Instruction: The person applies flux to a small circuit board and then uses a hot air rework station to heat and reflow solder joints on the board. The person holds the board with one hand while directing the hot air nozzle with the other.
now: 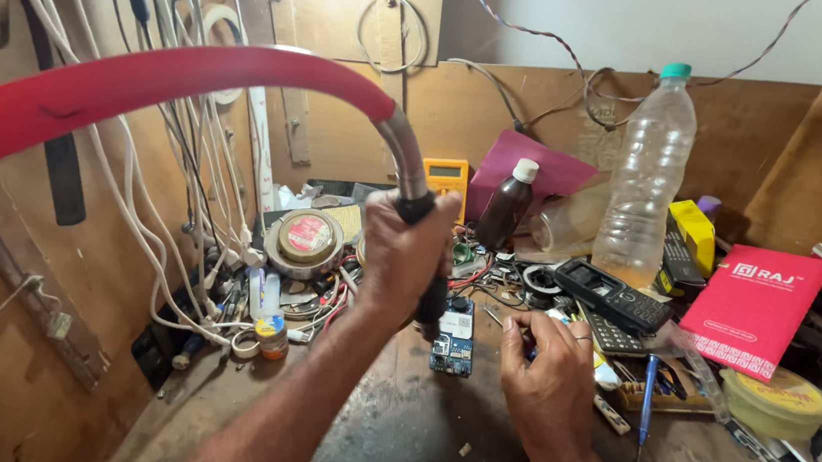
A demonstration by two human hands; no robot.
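Right hand: the right hand rests low on the worktop near its front edge, the fingers pinched narrow on a thin tool whose tip I cannot see clearly; resting the hand this way seems to keep it steady just beside the board.
Left hand: the left hand is raised above the worktop, the fingers wrapped fully around the black handle of a hot-air tool, which points down, so that its lower end comes over the board.
Hose: a red hose with a metal neck curves up from the handle and away to the left, which keeps its length off the worktop.
Circuit board: the small blue circuit board lies flat near the middle of the worktop, between the two hands and directly under the handle.
Middle ground: a dark phone lies to the right of the board, a blue pen nearer the front, a round tin to the left.
Right side: a red booklet leans there, and a yellow-lidded tub stands before it.
Far edge: a clear plastic bottle, a brown bottle and a yellow meter stand against the back board, out of the way of the hands.
Left wall: white cables hang down there.
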